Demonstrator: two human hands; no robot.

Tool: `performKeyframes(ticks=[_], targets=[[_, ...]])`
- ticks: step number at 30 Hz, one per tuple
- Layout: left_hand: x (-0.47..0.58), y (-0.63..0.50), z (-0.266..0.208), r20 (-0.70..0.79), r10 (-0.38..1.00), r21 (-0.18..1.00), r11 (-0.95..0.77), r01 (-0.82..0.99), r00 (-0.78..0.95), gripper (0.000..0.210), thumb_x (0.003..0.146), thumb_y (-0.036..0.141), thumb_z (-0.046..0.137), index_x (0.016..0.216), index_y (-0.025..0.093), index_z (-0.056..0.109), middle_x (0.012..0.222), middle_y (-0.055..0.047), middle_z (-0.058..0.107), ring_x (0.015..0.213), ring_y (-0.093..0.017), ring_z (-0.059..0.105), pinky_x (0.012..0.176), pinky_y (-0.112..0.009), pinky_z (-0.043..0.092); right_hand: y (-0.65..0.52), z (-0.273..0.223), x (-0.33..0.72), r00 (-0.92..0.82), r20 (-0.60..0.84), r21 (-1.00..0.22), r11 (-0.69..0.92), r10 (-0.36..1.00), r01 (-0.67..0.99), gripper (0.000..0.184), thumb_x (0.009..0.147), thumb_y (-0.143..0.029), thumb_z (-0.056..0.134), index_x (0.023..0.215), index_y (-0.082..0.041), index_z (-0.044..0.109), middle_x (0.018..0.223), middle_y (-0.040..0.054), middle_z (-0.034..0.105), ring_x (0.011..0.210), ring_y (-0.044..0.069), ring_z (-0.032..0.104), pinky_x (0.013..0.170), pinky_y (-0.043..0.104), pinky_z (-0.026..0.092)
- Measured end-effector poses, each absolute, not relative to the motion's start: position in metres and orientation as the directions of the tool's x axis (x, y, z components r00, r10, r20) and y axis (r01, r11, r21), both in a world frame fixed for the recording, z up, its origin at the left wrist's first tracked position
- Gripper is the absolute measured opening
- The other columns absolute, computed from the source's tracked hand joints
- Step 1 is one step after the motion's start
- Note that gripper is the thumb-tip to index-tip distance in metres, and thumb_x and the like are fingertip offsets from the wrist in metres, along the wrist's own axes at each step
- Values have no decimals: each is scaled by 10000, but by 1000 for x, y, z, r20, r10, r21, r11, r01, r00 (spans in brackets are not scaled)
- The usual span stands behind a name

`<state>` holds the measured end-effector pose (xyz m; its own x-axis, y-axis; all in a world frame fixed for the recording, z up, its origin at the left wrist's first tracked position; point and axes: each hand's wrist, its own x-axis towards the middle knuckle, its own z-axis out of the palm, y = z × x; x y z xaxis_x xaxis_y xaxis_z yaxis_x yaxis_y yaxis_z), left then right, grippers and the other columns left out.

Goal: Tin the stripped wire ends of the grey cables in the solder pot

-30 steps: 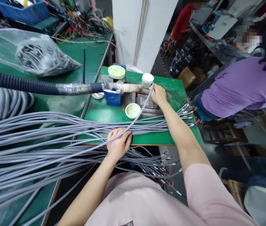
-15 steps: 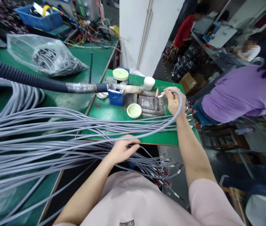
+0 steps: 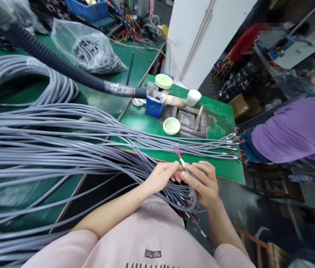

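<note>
In front of my body, both hands meet at the end of a grey cable [image 3: 182,162]. It has a white sleeve, and thin red wires fan out above it, pointing away from me. My left hand [image 3: 163,175] pinches near the sleeve from the left. My right hand [image 3: 204,181] has its fingers closed on the same cable from the right, and the cable loops down below it. Long grey cables [image 3: 135,134] run from the left across the table beyond my hands. Another bunch of cable ends [image 3: 171,191] hangs by my lap, partly hidden by my hands.
Beyond the cables, a dirty metal pot [image 3: 187,120] sits in the green table [image 3: 219,115]. Around it are a pale green dish [image 3: 171,125], a white tub [image 3: 193,97] and a blue block [image 3: 153,107] bearing a black hose [image 3: 85,80]. A person in purple [image 3: 294,128] is at the right.
My right hand has brought the cable end back from over the pot towards my body. My left hand has moved right from the cables and now grips that end too. The view has shifted.
</note>
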<state>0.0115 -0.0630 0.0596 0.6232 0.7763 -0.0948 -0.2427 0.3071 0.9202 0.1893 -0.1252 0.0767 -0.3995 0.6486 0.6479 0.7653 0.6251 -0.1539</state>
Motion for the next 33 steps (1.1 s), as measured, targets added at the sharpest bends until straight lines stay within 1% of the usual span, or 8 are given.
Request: performKeyframes(ticks=[2, 4, 8, 12, 17, 23, 28, 33], targets=[[13, -65, 60, -104, 813, 929, 286, -236, 574, 623, 783, 688, 532, 602, 111, 682, 542, -39, 619, 511, -95, 520, 526, -212, 422, -134, 72, 181, -415, 642, -151, 637, 645, 756, 346, 892, -160, 552, 1205, -277, 640, 1163, 60, 708, 1099, 218, 569, 969, 457, 453], [11, -67, 63, -112, 833, 939, 267, -217, 541, 583, 758, 659, 590, 579, 111, 674, 509, -17, 584, 492, -79, 487, 512, -202, 400, -139, 71, 174, -414, 649, -162, 648, 638, 744, 331, 886, -148, 549, 1175, -266, 657, 1143, 64, 713, 1097, 216, 568, 972, 452, 448], [7, -71, 67, -151, 856, 941, 277, -194, 494, 501, 726, 596, 659, 660, 104, 726, 508, -7, 582, 491, -76, 475, 497, -198, 391, -144, 72, 166, -412, 653, -173, 654, 636, 736, 314, 893, -135, 499, 1105, -268, 688, 1100, 57, 718, 1084, 208, 568, 974, 444, 443], [7, -73, 69, -146, 866, 933, 281, -223, 479, 473, 732, 578, 655, 706, 115, 752, 547, -21, 623, 498, -81, 488, 503, -201, 416, -145, 70, 162, -419, 658, -167, 665, 625, 728, 315, 896, -119, 462, 1056, -244, 703, 1092, 70, 713, 1067, 212, 566, 961, 449, 445], [7, -73, 71, -144, 868, 926, 288, -244, 475, 482, 719, 591, 662, 687, 118, 752, 523, -18, 610, 488, -75, 474, 499, -196, 413, -146, 66, 162, -400, 659, -205, 664, 637, 719, 332, 885, -117, 477, 1092, -265, 690, 1117, 62, 703, 1076, 210, 566, 968, 448, 441], [6, -72, 71, -149, 857, 911, 313, -269, 493, 501, 703, 608, 666, 645, 115, 737, 530, -24, 614, 488, -78, 463, 498, -205, 404, -148, 64, 162, -379, 648, -231, 645, 661, 729, 354, 843, -123, 571, 1139, -289, 668, 1143, 55, 696, 1063, 217, 573, 949, 453, 461], [5, -71, 70, -153, 839, 907, 329, -263, 523, 512, 731, 612, 637, 664, 115, 742, 513, -20, 595, 484, -80, 450, 497, -211, 384, -147, 65, 160, -370, 633, -226, 620, 679, 752, 335, 869, -169, 554, 1142, -339, 651, 1152, 32, 695, 1037, 205, 588, 931, 450, 482], [5, -69, 66, -165, 834, 898, 347, -269, 526, 495, 740, 594, 643, 692, 113, 750, 488, -8, 564, 486, -80, 452, 506, -213, 371, -146, 66, 158, -371, 630, -247, 629, 682, 737, 366, 861, -140, 543, 1166, -315, 644, 1157, 57, 688, 1051, 215, 585, 935, 458, 484]])
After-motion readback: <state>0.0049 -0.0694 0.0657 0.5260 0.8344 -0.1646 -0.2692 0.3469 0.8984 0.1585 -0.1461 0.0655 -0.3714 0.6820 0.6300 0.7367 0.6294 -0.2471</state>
